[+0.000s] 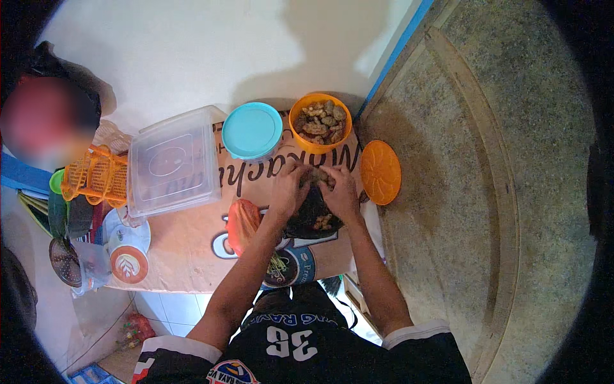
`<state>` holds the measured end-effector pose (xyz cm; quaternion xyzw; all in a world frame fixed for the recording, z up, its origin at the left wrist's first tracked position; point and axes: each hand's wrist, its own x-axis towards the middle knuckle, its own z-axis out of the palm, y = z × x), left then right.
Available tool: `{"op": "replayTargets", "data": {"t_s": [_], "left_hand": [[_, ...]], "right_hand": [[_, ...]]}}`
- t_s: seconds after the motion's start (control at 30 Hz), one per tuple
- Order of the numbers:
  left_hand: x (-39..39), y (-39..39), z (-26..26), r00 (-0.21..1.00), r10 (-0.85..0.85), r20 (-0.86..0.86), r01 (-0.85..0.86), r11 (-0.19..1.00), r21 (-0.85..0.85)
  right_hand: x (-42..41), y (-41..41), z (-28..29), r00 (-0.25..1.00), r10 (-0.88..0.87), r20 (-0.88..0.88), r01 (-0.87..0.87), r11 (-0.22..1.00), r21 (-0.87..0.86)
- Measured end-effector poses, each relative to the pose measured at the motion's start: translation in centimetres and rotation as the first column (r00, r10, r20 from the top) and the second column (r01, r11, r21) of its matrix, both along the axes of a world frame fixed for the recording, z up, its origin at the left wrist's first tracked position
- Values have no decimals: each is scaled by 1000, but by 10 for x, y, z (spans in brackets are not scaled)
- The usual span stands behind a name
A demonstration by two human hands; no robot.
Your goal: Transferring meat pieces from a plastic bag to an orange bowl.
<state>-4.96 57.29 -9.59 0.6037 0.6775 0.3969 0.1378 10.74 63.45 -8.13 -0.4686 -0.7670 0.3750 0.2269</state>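
My left hand [289, 188] and my right hand [343, 191] meet over the table, gripping a knobbly brown rhizome [317, 176] that looks like ginger from both ends. Fingers cover part of it. Just below them an opened black plastic bag [307, 211] lies on the table, with a few small rhizome pieces [324, 222] inside. Beyond my hands, an orange plastic bowl [293, 129] is filled with several similar rhizomes [319, 122]. Its likely lid, an orange ribbed disc [381, 173], rests right of my right hand. A red plastic bag [243, 225] lies beside my left forearm.
A turquoise-lidded container [252, 129] stands left of the bowl. Further left are a clear plastic box [172, 175], an orange plastic rack [98, 175] and a clear container [91, 266]. The printed tablecloth [187, 261] covers the table. A white wall [182, 53] rises behind.
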Motion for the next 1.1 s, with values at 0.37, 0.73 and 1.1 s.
{"op": "replayTargets", "data": {"t_s": [0.37,0.73,1.1], "left_hand": [[-15,85,6,999,47,-11,-46,996,75],[-24,138,-28,999,34,-36,-35,999,-41],[-17,167,-55,994,7,-110,-40,954,-296]], "right_hand": [[-21,82,8,1000,-31,2,31,997,64],[-31,141,-25,997,-50,65,46,996,74],[-41,178,-48,924,148,352,-210,967,143]]}}
